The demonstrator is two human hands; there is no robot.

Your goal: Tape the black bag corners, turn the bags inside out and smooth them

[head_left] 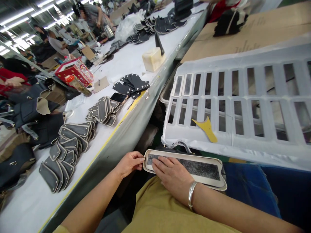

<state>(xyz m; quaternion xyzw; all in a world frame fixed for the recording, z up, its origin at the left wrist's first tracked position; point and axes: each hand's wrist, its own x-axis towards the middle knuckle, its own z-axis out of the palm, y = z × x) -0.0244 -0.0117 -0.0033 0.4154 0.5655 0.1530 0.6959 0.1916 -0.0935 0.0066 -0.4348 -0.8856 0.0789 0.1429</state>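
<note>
A long panel [194, 168] with a cream border and a dark grey speckled centre lies across my lap. My left hand [130, 162] pinches its left end. My right hand [172, 176], with a silver bracelet at the wrist, lies flat on the panel's dark centre, fingers stretched out towards the left end. A dark item with a metal ring [179, 146] peeks out from behind the panel.
A white slotted template [243, 97] with a yellow cut piece [207, 127] lies ahead on the right. On the long white table [116, 64] to the left lie stacks of grey panels [65, 152], a phone [118, 97], black pieces [133, 84], a cream block [152, 59]. Other people work farther back.
</note>
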